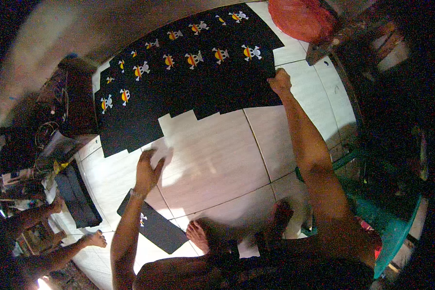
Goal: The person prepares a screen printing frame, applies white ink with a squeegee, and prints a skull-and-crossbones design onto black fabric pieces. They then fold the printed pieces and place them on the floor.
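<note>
Overlapping black panels lie spread over the tiled floor, their outline stepped, printed with several white skull-and-crossbones motifs in yellow-and-red hats. My right hand has its fingers closed on their right edge. My left hand is below the stepped lower edge, fingers apart and holding nothing, over bare white tile; whether it touches the tile I cannot tell. A separate black panel with a similar print lies partly under my left forearm, beside my bare foot.
Another person's bare legs and foot are at lower left, near a folded black stack. Cables and dark clutter line the left side. A red round object stands at top right; a green plastic chair is at lower right.
</note>
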The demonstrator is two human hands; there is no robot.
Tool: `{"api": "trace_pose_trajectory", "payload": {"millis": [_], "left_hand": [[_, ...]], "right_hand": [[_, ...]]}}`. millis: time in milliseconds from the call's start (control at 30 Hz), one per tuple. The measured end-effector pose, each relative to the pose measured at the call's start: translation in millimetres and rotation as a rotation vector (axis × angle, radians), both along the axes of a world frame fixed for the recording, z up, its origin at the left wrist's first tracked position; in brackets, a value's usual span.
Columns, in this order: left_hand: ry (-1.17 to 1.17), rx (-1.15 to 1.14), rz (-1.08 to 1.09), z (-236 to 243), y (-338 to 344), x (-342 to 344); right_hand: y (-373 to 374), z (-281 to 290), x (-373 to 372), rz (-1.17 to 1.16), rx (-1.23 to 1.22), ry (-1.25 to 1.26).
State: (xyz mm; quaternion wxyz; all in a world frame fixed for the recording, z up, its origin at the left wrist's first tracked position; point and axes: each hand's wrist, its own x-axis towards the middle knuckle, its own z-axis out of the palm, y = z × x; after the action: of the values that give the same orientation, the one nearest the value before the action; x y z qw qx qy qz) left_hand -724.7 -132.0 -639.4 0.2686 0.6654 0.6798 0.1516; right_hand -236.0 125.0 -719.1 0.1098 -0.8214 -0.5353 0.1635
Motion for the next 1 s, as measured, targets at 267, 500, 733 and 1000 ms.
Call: {"api": "trace_pose_trajectory", "payload": {"millis": [267,500,733,1000], "left_hand": [[0.221,0.244,-0.312,-80.7,127.8,111.2],[0.189,0.220,-0.298,-93.1,127.5,121.3],[0.174,0.267,-0.108,-95.0,137.2,88.8],[0.071,0.190,-0.076,-91.3,130.4,97.1]], "right_hand": [[-10.0,-19.1,-38.6,0.449,0.318,0.066],[-19.9,-8.0,-118.4,0.240,0.224,0.123],[-17.5,-12.7,-145.4,0.178,0.263,0.136],[-7.4,3.3,-173.7,0.248,0.135,0.552]]}}
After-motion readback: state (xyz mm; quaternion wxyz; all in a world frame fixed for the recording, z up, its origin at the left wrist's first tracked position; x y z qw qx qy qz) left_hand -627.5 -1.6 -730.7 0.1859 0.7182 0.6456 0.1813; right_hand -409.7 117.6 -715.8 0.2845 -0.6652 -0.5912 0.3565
